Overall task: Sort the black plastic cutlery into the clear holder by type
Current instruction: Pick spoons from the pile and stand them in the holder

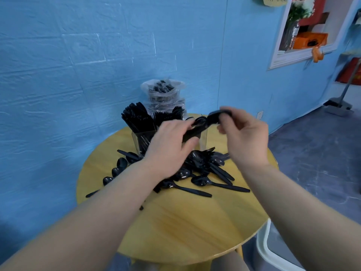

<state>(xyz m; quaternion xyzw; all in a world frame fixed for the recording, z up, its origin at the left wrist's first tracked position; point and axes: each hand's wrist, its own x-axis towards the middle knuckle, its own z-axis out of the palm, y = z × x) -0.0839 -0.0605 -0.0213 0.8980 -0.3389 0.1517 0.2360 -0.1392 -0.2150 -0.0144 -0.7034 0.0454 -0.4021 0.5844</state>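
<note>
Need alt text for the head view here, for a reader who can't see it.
Both hands hold black spoons above a round wooden table: the left hand grips a bundle, the right hand pinches one spoon. Loose spoons lie below, in front of a clear holder of cutlery.

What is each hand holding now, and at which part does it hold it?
The left hand grips a bundle of black spoons around the handles. The right hand pinches a black piece at its end; blur hides which type.
</note>
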